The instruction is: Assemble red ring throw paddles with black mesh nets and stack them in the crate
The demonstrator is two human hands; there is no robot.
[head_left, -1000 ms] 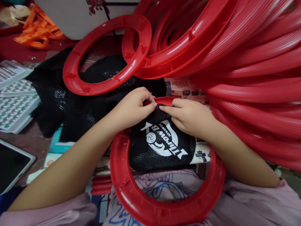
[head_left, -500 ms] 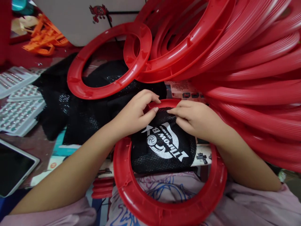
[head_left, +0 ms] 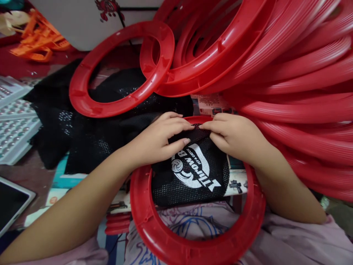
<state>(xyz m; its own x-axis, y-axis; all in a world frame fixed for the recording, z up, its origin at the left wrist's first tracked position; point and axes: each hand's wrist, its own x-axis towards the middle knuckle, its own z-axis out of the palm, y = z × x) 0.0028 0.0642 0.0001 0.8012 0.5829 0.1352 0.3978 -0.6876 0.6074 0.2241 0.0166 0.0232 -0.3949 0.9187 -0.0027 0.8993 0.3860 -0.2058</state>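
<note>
Black mesh (head_left: pixel 190 173) reaches the red ring (head_left: pixel 190 250) at twelve o'clock; our left hand (head_left: pixel 160 138) and right hand (head_left: pixel 237 135) touch it there, though whether the fingers grip, we cannot tell. With four to eight o'clock bare, we judge the work partway.

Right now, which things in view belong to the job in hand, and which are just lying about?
In the job:
black mesh with white "Throw" print, at the left hand and right hand
red plastic ring over the lap
likely stock, untouched: stacked red rings, black mesh heap

Lying about, apparently:
orange plastic parts
trays of small shiny pieces
dark-screened tablet
</note>
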